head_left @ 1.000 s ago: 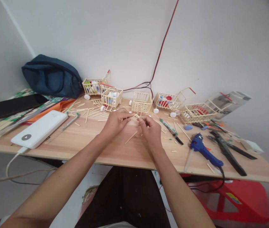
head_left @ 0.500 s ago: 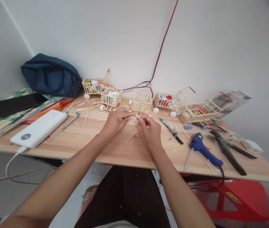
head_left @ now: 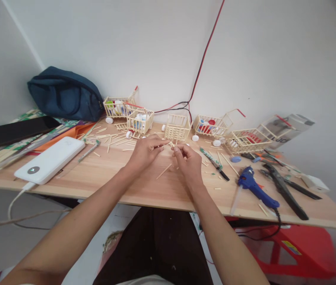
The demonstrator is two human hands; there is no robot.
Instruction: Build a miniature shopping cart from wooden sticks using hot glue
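Next to nothing had changed over the last second: the view had swung very slightly, and both hands had kept almost the same pose just in front of the half-built stick basket (head_left: 177, 128). The small stick piece (head_left: 171, 144) stayed between them, at the near side of the basket; whether it touched the basket could not be told. The right hand (head_left: 187, 160) had its thumb and forefinger together, seemingly pinching the piece. The left hand (head_left: 148, 153) reached in with its forefinger stretched to the piece's other side, its thumb set apart below; whether it gripped or merely steadied was too small to tell.

Such stillness probably meant that the work was at a fine holding or aligning stage, with no fresh part being brought in. The loose stick (head_left: 164, 171) lay untouched on the desk (head_left: 156, 190), nearer the person than the basket, and the blue glue gun (head_left: 256, 188) rested well to the basket's right, held by neither hand.
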